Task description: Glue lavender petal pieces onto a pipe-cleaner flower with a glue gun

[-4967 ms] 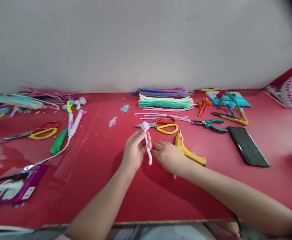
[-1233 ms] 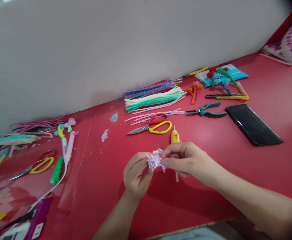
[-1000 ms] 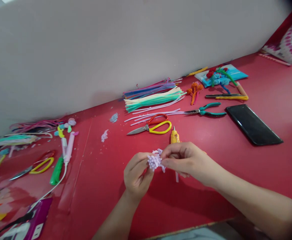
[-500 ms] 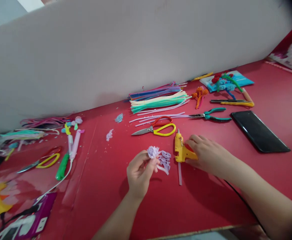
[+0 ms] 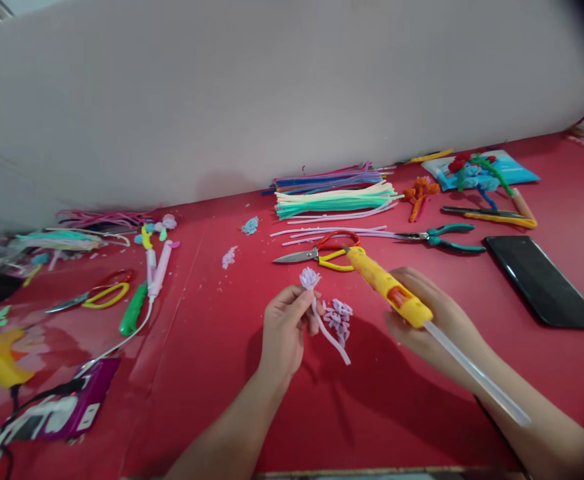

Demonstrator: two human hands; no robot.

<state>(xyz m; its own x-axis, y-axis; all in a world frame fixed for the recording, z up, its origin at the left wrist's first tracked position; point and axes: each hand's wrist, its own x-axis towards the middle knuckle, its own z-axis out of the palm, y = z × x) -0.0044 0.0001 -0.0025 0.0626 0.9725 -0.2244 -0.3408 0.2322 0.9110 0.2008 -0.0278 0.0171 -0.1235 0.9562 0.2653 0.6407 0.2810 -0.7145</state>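
Observation:
Between the thumb and fingers of my left hand (image 5: 287,327) is a lilac pipe-cleaner flower (image 5: 310,279), its fluffy head up and its stem trailing down to the right. My right hand (image 5: 425,313) is wrapped round a yellow hot glue gun (image 5: 387,283), raised off the table with the nozzle pointing up and left. A clear glue stick (image 5: 477,373) juts from its back end. Beneath and between the hands lies a small heap of cut lilac pipe-cleaner pieces (image 5: 339,317). Scissors (image 5: 317,257) with red and yellow handles lie just beyond.
Bundled pipe cleaners (image 5: 337,200) lie by the grey wall. Teal-handled pliers (image 5: 442,238), a black phone (image 5: 542,283) and finished flowers (image 5: 477,175) are at right. At left are a second glue gun (image 5: 2,357), more scissors (image 5: 92,297) and a purple power strip (image 5: 92,400).
My right hand has lifted the glue gun off the table and tilted it toward the flower. My left hand has turned the flower more upright, so its stem now shows.

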